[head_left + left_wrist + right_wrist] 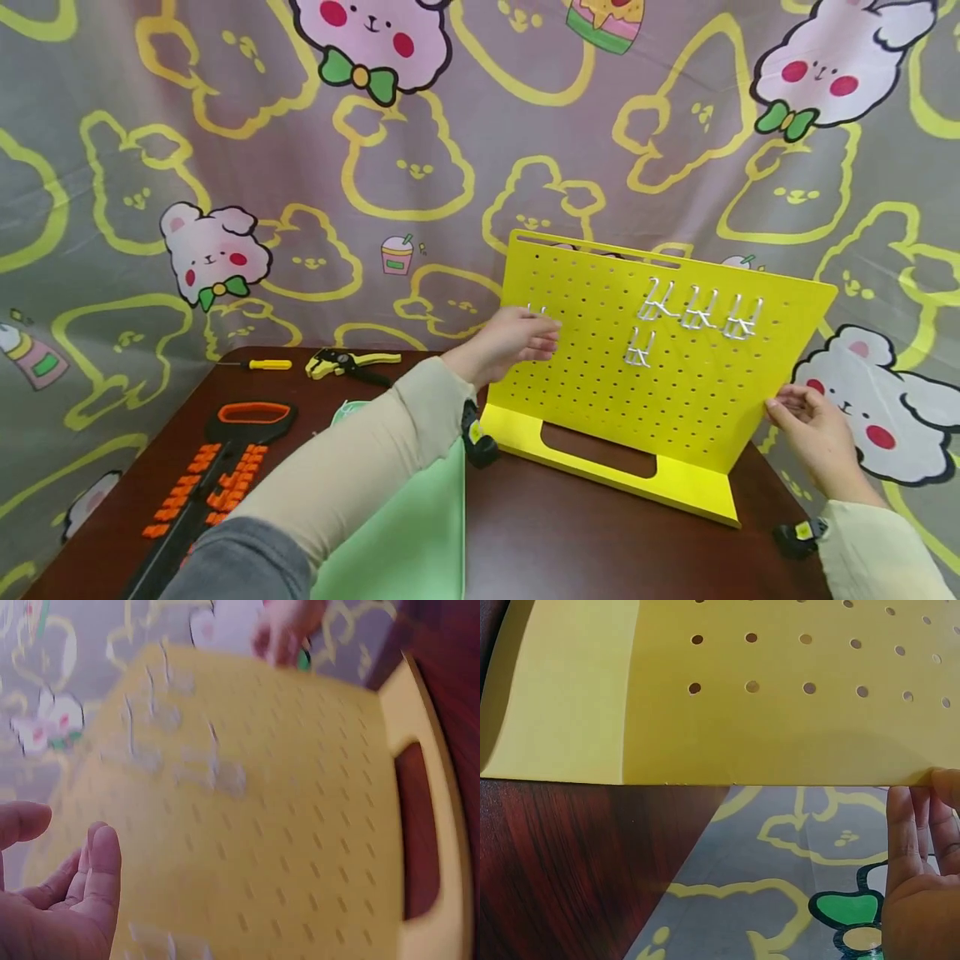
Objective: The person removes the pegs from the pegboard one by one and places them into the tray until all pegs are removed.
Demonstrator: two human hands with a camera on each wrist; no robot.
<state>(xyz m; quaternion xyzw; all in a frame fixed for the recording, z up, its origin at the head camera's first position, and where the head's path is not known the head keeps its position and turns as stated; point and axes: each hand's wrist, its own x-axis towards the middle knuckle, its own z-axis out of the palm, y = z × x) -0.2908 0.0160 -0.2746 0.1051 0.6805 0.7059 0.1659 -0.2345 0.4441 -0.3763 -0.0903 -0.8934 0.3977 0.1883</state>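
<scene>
A yellow pegboard (585, 358) stands upright on its own foot on the table. Several metal double hooks (697, 310) hang in its upper right part, with a lone hook (641, 348) below them. My left hand (517, 340) hovers before the board's left side, fingers loosely bent and holding nothing. Partly hidden behind it is another hook (537, 309), which also shows low in the left wrist view (171, 943). At the board's right edge my right hand (817, 432) pinches the panel, thumb in front and fingers behind, as the right wrist view shows.
A light green tray (420, 517) lies left of the board, partly under my left forearm. Farther left are a black holder with orange clips (247, 425), a yellow-handled screwdriver (268, 364) and yellow-black pliers (348, 362). A patterned curtain (300, 167) hangs behind the table.
</scene>
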